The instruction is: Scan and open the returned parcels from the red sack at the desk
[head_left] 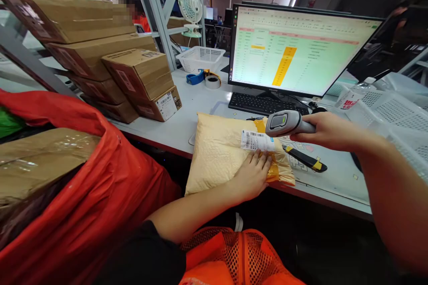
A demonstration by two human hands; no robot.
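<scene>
A padded cream mailer (217,151) lies at the desk's front edge, its near side jutting past it. My left hand (254,171) rests flat on the mailer, fingers spread just below a white shipping label (257,140). Brown-yellow tape runs along the mailer's right part. In my right hand (323,129) is a grey barcode scanner (286,123), held above the label with its head toward the left. My fingers wrap its handle. A black and yellow utility knife (305,158) lies on the desk right of the mailer, beneath my right hand.
Stacked cardboard boxes (133,75) stand on the left, above a red sack (110,187) holding parcels. A monitor (297,49) and keyboard (249,103) sit behind the mailer. A tape dispenser (197,78), white basket (202,57) and fan (190,4) are farther back. Perforated baskets (401,111) and a bottle (354,93) stand right.
</scene>
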